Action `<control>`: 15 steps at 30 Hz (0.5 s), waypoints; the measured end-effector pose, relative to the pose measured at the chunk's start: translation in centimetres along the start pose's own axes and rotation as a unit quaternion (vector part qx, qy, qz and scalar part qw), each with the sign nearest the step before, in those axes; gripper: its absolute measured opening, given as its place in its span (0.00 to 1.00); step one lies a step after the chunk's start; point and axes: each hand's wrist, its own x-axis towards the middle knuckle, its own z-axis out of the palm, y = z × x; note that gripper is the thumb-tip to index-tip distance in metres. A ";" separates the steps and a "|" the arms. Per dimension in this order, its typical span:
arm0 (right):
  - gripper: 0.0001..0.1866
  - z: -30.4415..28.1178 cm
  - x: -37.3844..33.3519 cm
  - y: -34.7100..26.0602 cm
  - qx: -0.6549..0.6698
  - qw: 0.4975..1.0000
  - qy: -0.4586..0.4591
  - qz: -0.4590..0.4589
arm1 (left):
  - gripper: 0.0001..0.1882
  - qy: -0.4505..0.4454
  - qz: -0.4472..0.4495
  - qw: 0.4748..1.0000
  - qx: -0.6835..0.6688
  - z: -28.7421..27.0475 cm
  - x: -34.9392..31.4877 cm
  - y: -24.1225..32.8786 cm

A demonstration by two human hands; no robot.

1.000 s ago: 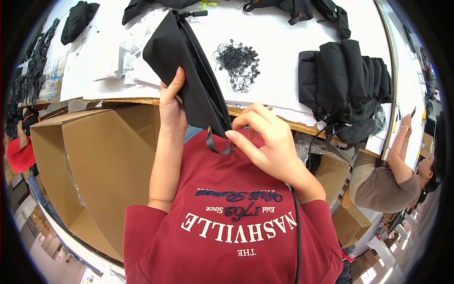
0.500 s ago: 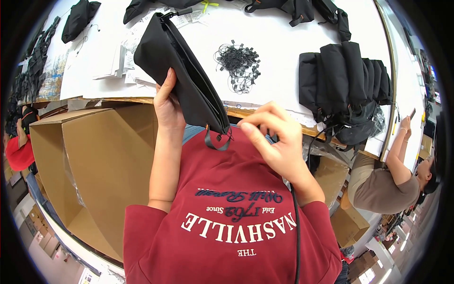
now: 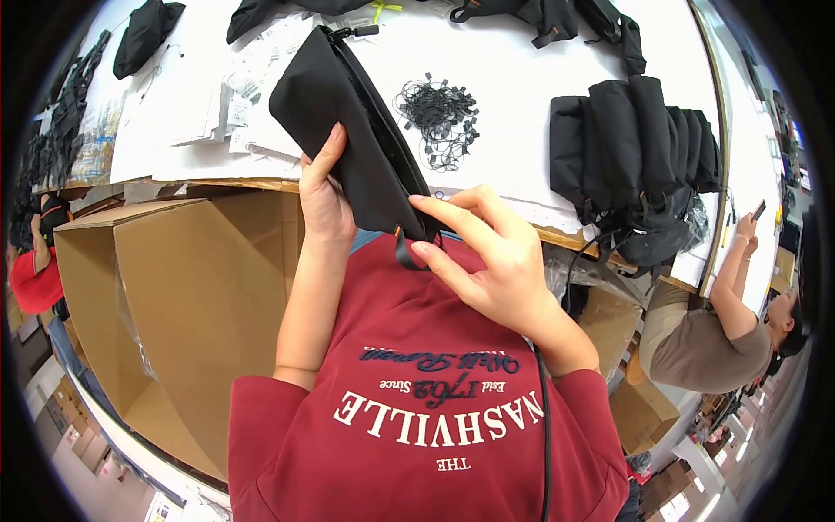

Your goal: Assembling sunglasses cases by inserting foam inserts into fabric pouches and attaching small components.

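In my left hand (image 3: 326,191) is a long black fabric pouch (image 3: 335,117), held tilted above the table's front edge. The thumb lies on its near face; the other fingers are mostly hidden behind it. Its zippered side gapes open, and a zipper pull (image 3: 364,31) sticks out at the far end. A small black loop (image 3: 405,252) with an orange tab hangs from the near end. There my right hand (image 3: 496,252) has thumb and index finger apart, their tips at the pouch's lower corner and edge.
On the white table lie a tangle of black strings (image 3: 437,122), white paper tags (image 3: 213,109) and a stack of black pouches (image 3: 635,143). More black bags sit at the back. A cardboard box (image 3: 174,313) stands at left. At right, a person (image 3: 713,339) holds a phone.
My left hand has shifted the pouch slightly to the right. The right hand has moved left, from beside the pouch to its near end, and its fingertips have come up against it.
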 end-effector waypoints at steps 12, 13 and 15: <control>0.15 -0.6 0.0 0.2 0.061 0.994 -0.057 0.074 | 0.14 0.009 0.021 1.000 0.011 0.4 -0.5 0.1; 0.16 -0.6 0.0 0.1 0.092 0.991 -0.059 0.078 | 0.14 0.009 0.021 1.000 0.011 0.4 -0.4 0.3; 0.17 -0.7 -0.1 0.1 0.123 0.987 -0.061 0.081 | 0.15 -0.027 0.017 0.999 -0.006 0.4 -0.3 0.7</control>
